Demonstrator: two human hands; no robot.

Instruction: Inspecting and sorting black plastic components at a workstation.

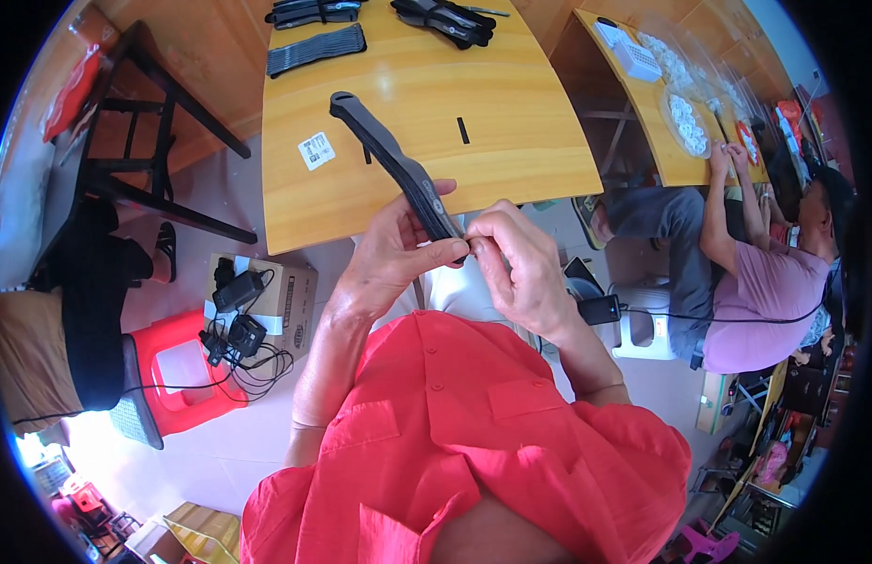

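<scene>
Hands close together: left hand (398, 249) clamps the black strap (389, 155), right hand (511, 258) pinches its near end; a loose pinch could let it slip

L grip (396, 252), R grip (511, 258) (both pinched)
</scene>
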